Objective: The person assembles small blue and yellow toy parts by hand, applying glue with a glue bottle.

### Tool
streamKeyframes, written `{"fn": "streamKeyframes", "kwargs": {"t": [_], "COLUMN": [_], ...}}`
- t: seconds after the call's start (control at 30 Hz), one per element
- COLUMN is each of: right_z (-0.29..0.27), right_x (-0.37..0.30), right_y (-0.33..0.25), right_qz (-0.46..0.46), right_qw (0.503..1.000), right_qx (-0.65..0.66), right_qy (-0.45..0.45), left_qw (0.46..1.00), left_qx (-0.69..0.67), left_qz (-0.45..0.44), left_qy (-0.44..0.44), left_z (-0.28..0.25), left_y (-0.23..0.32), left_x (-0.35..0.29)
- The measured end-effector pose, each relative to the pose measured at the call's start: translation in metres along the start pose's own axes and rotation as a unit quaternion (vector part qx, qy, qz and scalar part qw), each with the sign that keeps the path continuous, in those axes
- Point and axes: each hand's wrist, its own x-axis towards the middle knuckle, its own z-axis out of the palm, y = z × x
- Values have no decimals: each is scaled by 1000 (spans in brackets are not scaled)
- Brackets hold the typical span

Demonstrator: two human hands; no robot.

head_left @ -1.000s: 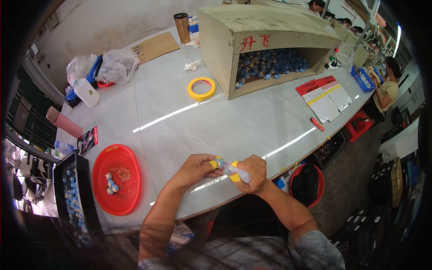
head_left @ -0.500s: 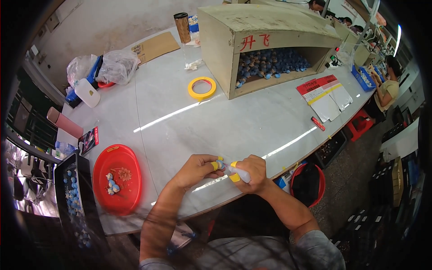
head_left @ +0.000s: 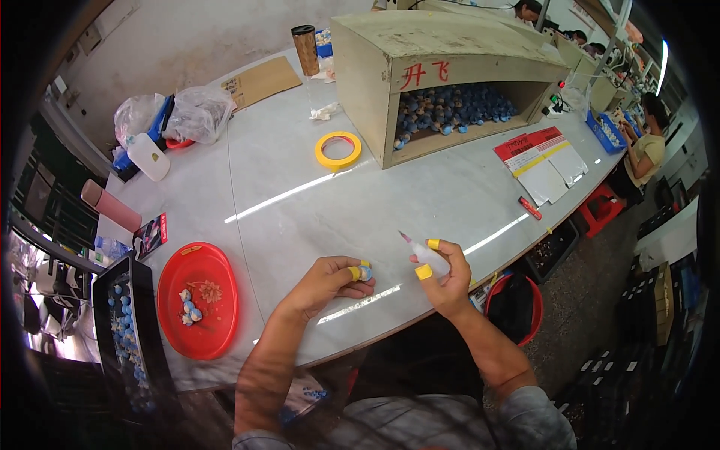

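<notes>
Grey worktable [head_left: 315, 225], factory floor behind. Your left hand [head_left: 324, 279] pinches a small round blue-and-yellow part [head_left: 365, 272] just off the near edge. Your right hand [head_left: 444, 276] grips a small white squeeze bottle with a thin nozzle [head_left: 424, 253], tip raised, clear of the part. Looks like the dab step: bring nozzle to part. Red plastic plate [head_left: 214, 330] sits left; open tabletop ahead.

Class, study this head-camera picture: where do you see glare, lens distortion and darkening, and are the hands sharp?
Head view: bright streaks of glare run across the pale table; the fisheye lens bends the table edge and the wooden box, and the corners go black. The left hand, holding a small blue piece, and the right hand, holding a small bottle, look fairly sharp; the red tray is evenly lit.
</notes>
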Motion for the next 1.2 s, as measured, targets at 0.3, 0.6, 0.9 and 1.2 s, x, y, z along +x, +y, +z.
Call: {"fn": "streamKeyframes", "kwargs": {"t": [0.3,0.6,0.9,1.2], "right_z": [-119,-257,-293,-213], "right_x": [24,45,45,40], "right_y": [25,79,118,52], "right_qz": [193,161,137,-74], "right_qw": [975,892,843,773], "right_qx": [17,-265,-373,-597], "right_qy": [112,328,363,203], "left_qw": [999,998,997,997], "left_qx": [-25,-42,-51,-47], "left_qz": [22,35,34,22], "left_qy": [28,43,43,58], "left_z": [-5,-1,-5,1], "left_y": [1,0,-3,3], "left_x": [5,5,10,3]}}
